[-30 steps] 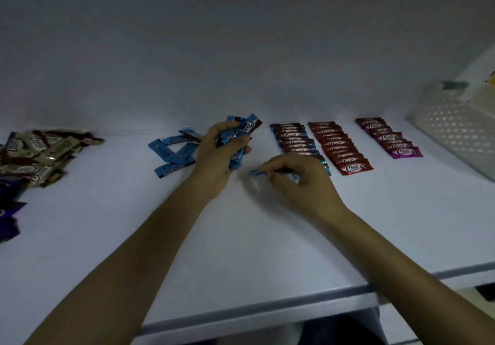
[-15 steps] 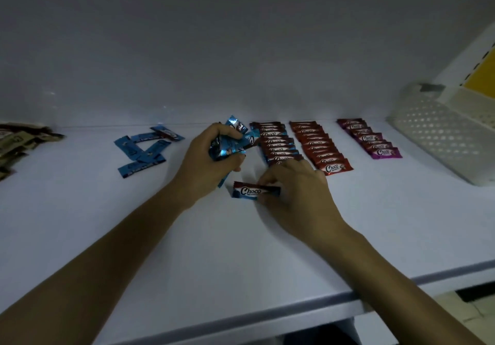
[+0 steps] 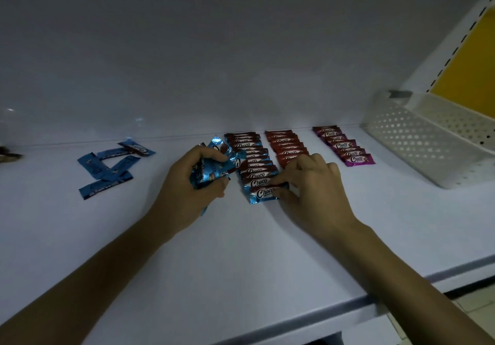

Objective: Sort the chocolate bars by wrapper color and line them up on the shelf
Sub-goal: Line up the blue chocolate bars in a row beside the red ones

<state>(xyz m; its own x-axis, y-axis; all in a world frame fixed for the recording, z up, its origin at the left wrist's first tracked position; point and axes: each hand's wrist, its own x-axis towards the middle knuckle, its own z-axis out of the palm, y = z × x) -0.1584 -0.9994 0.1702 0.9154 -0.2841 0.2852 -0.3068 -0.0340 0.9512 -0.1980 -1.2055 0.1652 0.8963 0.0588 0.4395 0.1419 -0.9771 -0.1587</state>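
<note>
My left hand [image 3: 192, 186] grips a bunch of blue-wrapped chocolate bars [image 3: 214, 169] above the white shelf [image 3: 241, 251]. My right hand [image 3: 310, 186] pinches the right end of one blue bar [image 3: 263, 193], which lies flat at the near end of the blue row [image 3: 251, 157]. Right of that row runs a red row [image 3: 285, 144], partly hidden by my right hand, and farther right a purple row [image 3: 342, 145]. A loose heap of blue bars [image 3: 112, 166] lies to the left.
A white perforated basket [image 3: 417, 141] stands at the right end of the shelf, beside a white slotted upright and a yellow panel [image 3: 471, 69]. A few brown wrappers [image 3: 6, 156] peek in at the far left edge. The shelf's front edge [image 3: 294, 315] runs below my forearms.
My right hand has slid the single blue bar back and to the right, from the shelf in front of my left hand to the near end of the blue row. The view has shifted right.
</note>
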